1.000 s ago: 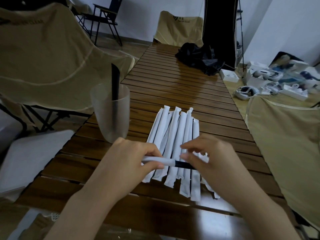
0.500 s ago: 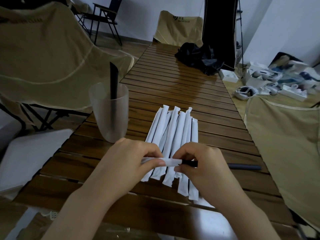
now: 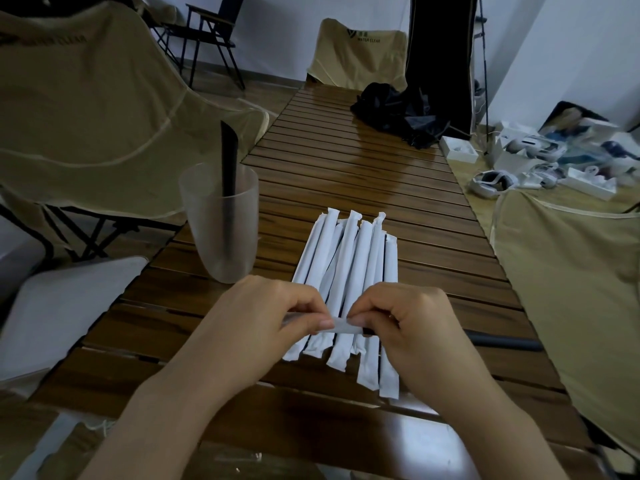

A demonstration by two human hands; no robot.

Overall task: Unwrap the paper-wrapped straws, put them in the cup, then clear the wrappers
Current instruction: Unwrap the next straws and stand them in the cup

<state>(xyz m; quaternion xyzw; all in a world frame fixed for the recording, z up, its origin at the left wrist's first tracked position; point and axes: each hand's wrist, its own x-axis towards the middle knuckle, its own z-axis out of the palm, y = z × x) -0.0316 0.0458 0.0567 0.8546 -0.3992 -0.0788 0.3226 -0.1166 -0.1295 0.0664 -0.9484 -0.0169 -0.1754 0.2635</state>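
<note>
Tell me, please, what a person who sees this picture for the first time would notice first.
Both hands, the left hand and right hand, meet low in the middle and pinch one white wrapper, with a black straw sticking out to the right. Behind them a row of wrapped straws lies on the wooden slat table. At the left stands a frosted cup holding one black straw.

Dim room: slatted wooden table point(image 3: 363, 174), tan camp chairs point(image 3: 104, 116), seemingly white walls point(image 3: 554, 46).

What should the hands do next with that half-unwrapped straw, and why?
Probably keep drawing the black straw out to the right. The left hand pinches the paper wrapper and the right hand grips the straw, most of which already pokes out. Once free, it can join the one in the cup.
</note>
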